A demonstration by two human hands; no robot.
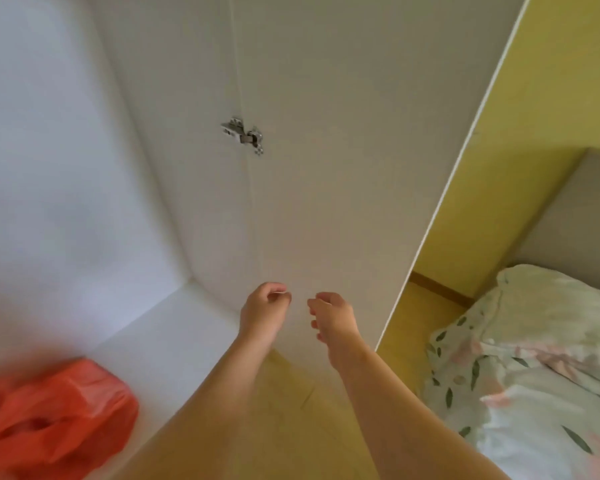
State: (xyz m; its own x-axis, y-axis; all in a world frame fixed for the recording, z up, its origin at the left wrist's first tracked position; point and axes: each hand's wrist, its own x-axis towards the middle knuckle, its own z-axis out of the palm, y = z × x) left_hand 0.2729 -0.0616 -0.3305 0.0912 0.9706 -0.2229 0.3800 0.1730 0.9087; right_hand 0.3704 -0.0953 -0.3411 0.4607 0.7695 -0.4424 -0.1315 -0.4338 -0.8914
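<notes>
A crumpled red plastic bag (49, 420) is lying at left. In front of the white wardrobe door (326, 168) with its metal hinge (243, 135), the left hand (264, 310) is pinching a thin white sliver (280, 292), too small to identify. The right hand (331, 317), loosely curled and empty, is hovering just beside it, seemingly ready to assist. A floral duvet (534, 375) is lying at right.

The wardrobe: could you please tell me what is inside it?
Inside the wardrobe, a red plastic bag lies on its white floor at the lower left. What the bag holds is covered by its plastic, and the picture is blurred there.
</notes>
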